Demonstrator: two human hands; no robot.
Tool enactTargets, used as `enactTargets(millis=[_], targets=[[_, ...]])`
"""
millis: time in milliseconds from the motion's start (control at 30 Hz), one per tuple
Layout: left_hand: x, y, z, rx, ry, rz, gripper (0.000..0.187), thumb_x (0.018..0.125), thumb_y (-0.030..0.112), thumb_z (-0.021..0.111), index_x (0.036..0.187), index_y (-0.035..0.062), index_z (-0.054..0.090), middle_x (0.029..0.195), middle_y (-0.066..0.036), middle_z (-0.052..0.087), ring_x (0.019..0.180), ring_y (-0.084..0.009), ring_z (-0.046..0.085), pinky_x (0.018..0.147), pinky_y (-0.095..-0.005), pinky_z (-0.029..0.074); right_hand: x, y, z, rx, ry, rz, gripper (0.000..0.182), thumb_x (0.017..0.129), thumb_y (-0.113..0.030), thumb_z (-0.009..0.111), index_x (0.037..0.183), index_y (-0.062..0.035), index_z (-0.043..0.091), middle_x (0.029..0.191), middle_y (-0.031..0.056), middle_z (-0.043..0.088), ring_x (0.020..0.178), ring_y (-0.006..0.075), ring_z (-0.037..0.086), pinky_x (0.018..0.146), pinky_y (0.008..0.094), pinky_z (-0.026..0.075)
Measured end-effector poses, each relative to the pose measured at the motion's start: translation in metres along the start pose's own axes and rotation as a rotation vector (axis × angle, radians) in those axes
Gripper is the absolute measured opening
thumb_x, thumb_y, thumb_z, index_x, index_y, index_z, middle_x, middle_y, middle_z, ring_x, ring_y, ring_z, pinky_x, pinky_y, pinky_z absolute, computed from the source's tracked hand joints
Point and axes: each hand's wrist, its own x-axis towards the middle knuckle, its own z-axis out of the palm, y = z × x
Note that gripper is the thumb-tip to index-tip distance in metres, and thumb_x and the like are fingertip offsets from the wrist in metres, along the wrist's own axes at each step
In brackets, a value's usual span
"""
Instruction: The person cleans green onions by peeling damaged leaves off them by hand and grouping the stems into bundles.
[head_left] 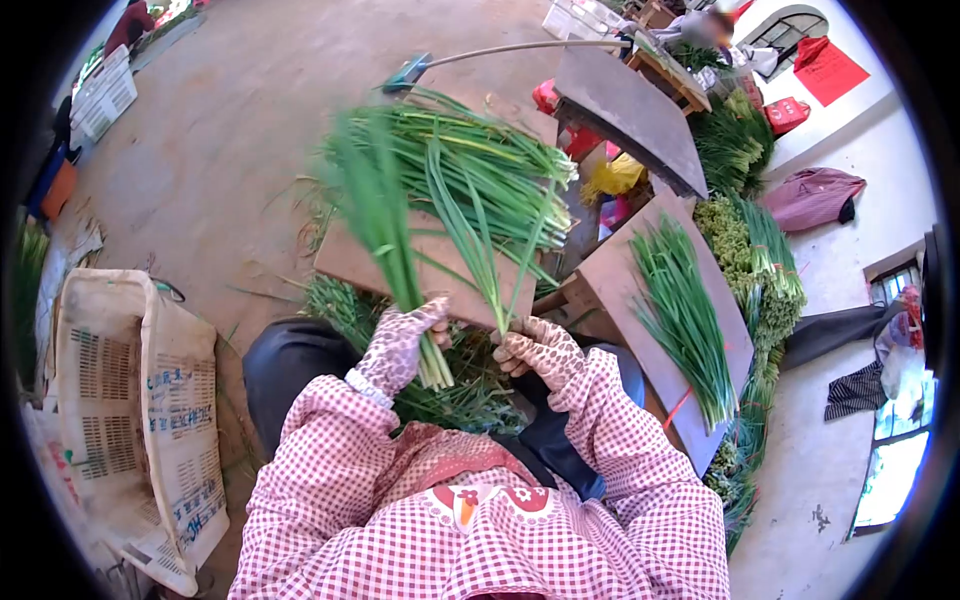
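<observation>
My left hand, in a spotted glove, is closed around a bunch of garlic chives near its pale base; the leaf tips are blurred. In a similar glove, my right hand pinches a few loose garlic chive stalks by their lower ends, leaves pointing up and away. Beyond both hands, a larger pile of garlic chives lies on a brown board, white ends toward the right. Cut leaves and scraps lie below my hands, between my knees.
At left stands a pale plastic crate. A second board on the right bears a bunch of garlic chives. More greens are stacked along the wall. A long-handled tool and dark panel lie beyond; another person is at the back.
</observation>
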Motion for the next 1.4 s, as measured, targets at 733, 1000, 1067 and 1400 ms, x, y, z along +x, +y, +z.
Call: enactTargets(millis=[733,1000,1067,1400], targets=[[0.021,0.016,-0.004,-0.168,0.148,0.238,0.012,0.082,0.014,0.058,0.085,0.0021,0.055,0.068,-0.001,0.050,0.061,-0.0113,0.047,0.059,-0.0251,0.040,0.028,0.038,0.013,-0.419,0.275,0.103,0.030,0.070,-0.020,0.061,0.094,-0.0019,0.056,0.076,0.0128,0.060,0.069,0.0217,0.059,0.062,0.0330,0.047],[0.018,0.016,-0.005,-0.202,-0.093,0.120,0.012,0.084,0.015,0.057,0.086,0.0033,0.055,0.067,0.000,0.049,0.062,-0.0112,0.047,0.063,-0.0273,0.042,-0.012,0.015,-0.016,-0.480,0.121,-0.128,0.038,0.083,-0.036,0.057,0.101,-0.0028,0.055,0.064,0.0013,0.057,0.055,0.0111,0.054,0.050,0.0229,0.044],[0.016,0.015,-0.001,-0.254,-0.134,0.047,0.012,0.084,0.017,0.057,0.085,0.0047,0.056,0.066,0.000,0.049,0.061,-0.0120,0.048,0.062,-0.0291,0.043,0.003,0.003,-0.001,-0.449,0.086,-0.248,0.036,0.084,-0.034,0.056,0.102,-0.0028,0.054,0.066,0.0008,0.058,0.056,0.0102,0.053,0.050,0.0221,0.043],[0.019,0.010,-0.004,-0.224,-0.084,-0.137,0.016,0.082,0.018,0.059,0.071,0.0078,0.053,0.059,0.001,0.049,0.055,-0.0127,0.047,0.056,-0.0274,0.041,0.011,-0.024,0.039,-0.319,-0.115,0.143,0.019,0.088,-0.022,0.051,0.095,-0.0046,0.057,0.072,0.0012,0.059,0.059,0.0068,0.054,0.052,0.0196,0.044]])
